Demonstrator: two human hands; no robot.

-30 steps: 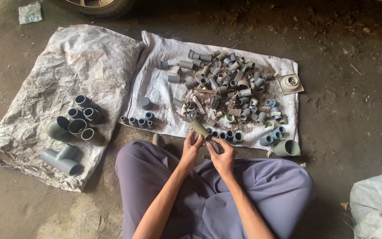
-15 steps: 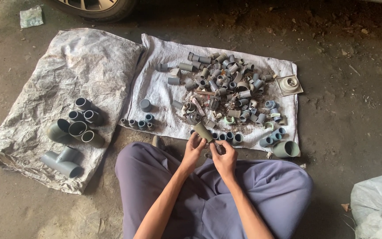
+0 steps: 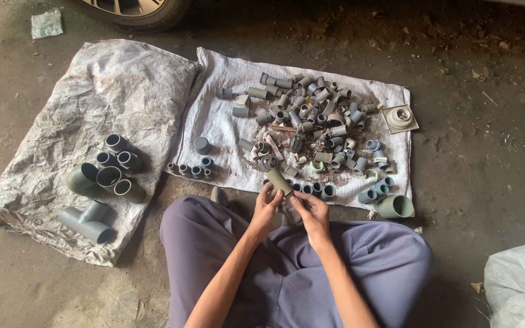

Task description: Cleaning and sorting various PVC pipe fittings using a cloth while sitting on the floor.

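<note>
Sitting cross-legged on the ground in purple trousers [image 3: 287, 273], the person is holding a short grey pipe fitting [image 3: 279, 181] just above the lap. The left hand [image 3: 265, 206] is gripping it from below, fingers [image 3: 266, 193] closed on its lower end, and the fitting is tilting toward eleven o'clock. Compared with a second ago, the fitting is sitting a little higher and more upright between the hands. The right hand [image 3: 312, 212] is now resting just beside it at four o'clock, fingers curled together; I cannot tell whether they are pinching a small piece or are simply closed. That shift suggests the fitting is being turned over and checked rather than set down.

Just beyond the hands, at twelve o'clock, a row of small grey couplings [image 3: 311, 189] is lining the near edge of a white sack [image 3: 226, 121]. Farther out, a loose heap of mixed fittings [image 3: 311, 121] is covering the middle of the sack, with a square drain cover [image 3: 400, 118] at two o'clock and a large elbow [image 3: 395, 206] at three o'clock. At nine to ten o'clock, bigger pipe joints [image 3: 107, 176] are lying on a second sack [image 3: 92, 103]. A car tyre [image 3: 135, 9] is showing at the far top edge.
</note>
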